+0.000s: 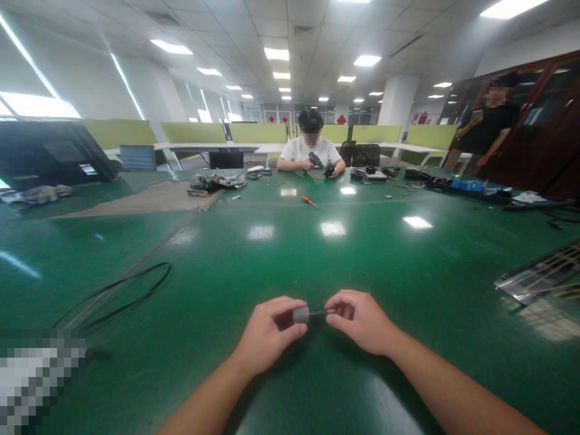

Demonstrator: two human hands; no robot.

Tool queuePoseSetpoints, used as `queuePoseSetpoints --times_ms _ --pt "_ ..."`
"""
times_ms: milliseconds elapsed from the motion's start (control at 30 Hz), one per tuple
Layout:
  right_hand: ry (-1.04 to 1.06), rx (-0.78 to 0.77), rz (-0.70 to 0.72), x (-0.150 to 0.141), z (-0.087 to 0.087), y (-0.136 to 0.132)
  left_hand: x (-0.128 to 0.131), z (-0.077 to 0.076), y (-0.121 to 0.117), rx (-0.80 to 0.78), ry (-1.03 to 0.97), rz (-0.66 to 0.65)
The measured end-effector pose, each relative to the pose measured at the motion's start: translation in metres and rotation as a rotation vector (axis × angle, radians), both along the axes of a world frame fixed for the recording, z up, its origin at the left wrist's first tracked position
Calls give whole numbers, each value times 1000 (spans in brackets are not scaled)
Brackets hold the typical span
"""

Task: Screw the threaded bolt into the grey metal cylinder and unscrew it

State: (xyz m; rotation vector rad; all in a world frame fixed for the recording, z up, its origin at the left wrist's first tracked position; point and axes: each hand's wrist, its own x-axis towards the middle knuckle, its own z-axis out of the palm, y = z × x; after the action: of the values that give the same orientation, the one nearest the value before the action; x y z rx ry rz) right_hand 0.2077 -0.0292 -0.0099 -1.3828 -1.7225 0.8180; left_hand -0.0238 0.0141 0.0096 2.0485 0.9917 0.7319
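Observation:
My two hands meet low in the middle of the view, just above the green table (290, 254). My left hand (267, 335) is closed round a small grey cylindrical part (301, 315). A thin dark shaft (322, 312) sticks out of that part to the right, and my right hand (362, 320) pinches its far end between thumb and fingers. Both forearms come in from the bottom edge.
A black cable (118, 293) loops on the table at left. A silvery tray with sticks (541, 278) lies at right. A red-handled screwdriver (310, 201) lies mid-table. A seated person (312, 151) works opposite; another person (489, 124) stands at far right. Tools and parts (457, 184) clutter the far side.

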Motion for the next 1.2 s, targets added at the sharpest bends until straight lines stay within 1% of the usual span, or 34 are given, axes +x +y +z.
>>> queuePoseSetpoints --times_ms 433,733,1200 --pt "5 5 5 1 0 1 -2 -4 2 18 8 12" --pt "12 2 4 3 -1 3 -2 -3 2 11 2 2" --pt "47 -32 8 8 -3 6 -1 -2 1 -9 -7 22"
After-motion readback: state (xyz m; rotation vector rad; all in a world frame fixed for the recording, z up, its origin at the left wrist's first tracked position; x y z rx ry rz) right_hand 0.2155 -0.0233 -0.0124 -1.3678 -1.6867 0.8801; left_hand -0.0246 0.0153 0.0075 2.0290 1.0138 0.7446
